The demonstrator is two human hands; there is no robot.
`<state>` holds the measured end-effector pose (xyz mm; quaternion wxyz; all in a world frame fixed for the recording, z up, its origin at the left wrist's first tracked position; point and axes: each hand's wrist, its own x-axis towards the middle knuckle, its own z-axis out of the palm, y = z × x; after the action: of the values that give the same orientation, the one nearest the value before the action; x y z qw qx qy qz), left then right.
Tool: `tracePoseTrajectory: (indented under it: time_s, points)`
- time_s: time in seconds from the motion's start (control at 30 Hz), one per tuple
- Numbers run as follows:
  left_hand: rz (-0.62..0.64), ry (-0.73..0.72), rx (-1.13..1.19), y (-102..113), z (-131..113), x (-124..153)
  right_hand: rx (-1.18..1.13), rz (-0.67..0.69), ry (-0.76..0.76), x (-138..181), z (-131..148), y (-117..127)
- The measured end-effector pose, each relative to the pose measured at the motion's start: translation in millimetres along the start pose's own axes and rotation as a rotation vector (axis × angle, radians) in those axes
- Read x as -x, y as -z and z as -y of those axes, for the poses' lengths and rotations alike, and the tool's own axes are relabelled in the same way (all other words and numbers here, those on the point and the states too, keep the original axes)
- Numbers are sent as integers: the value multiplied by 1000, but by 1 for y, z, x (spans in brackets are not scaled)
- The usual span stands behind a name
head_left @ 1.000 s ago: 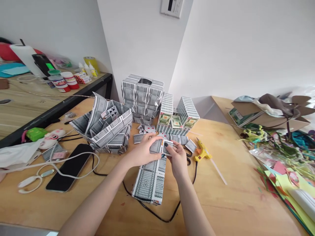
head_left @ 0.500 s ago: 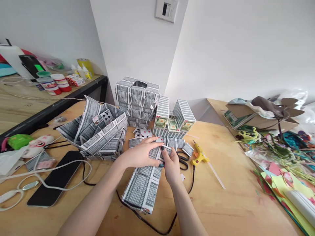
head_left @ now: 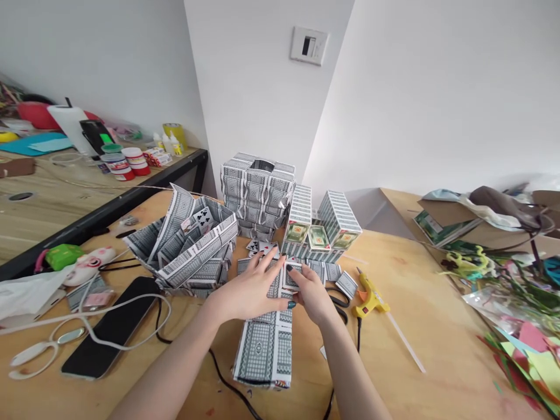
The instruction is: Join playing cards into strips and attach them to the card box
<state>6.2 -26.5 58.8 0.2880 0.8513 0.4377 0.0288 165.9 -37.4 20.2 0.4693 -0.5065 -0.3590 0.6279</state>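
Observation:
A long block covered in grey-patterned playing cards (head_left: 260, 350) lies on the table in front of me, its near end toward me. My left hand (head_left: 247, 291) rests across its far part, fingers spread and thumb stretched toward the right side. At the far right part of the block, my right hand (head_left: 314, 294) holds a playing card (head_left: 290, 280), thumb on its face and the other fingers curled at its edge. Whether that card is fixed to the block is hidden. Loose cards (head_left: 265, 247) lie just beyond my fingers.
Behind stand a tall card structure (head_left: 258, 195) and stacked card boxes (head_left: 339, 216). A card-covered open box (head_left: 192, 245) sits left, near a black phone (head_left: 111, 329) and white cable. To the right are black scissors (head_left: 340, 300) and a yellow glue gun (head_left: 370, 300) with its cord.
My view has shifted, so everything appears farther right and lower. My left fingers have spread farther apart over the block; the right hand stays at the card.

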Motion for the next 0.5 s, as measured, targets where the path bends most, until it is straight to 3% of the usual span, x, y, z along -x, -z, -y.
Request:
tracePoseTrajectory:
  time_s: [0.1,0.3,0.5]
  points:
    - [-26,11,-16,-1,-4,-1,-5,-15,-60,1,3,2]
    - [-116,-31,-20,-2,-4,-4,-88,-52,59,-2,-1,-5]
    - [-117,-57,-7,-1,2,-5,-2,-50,14,-2,0,0]
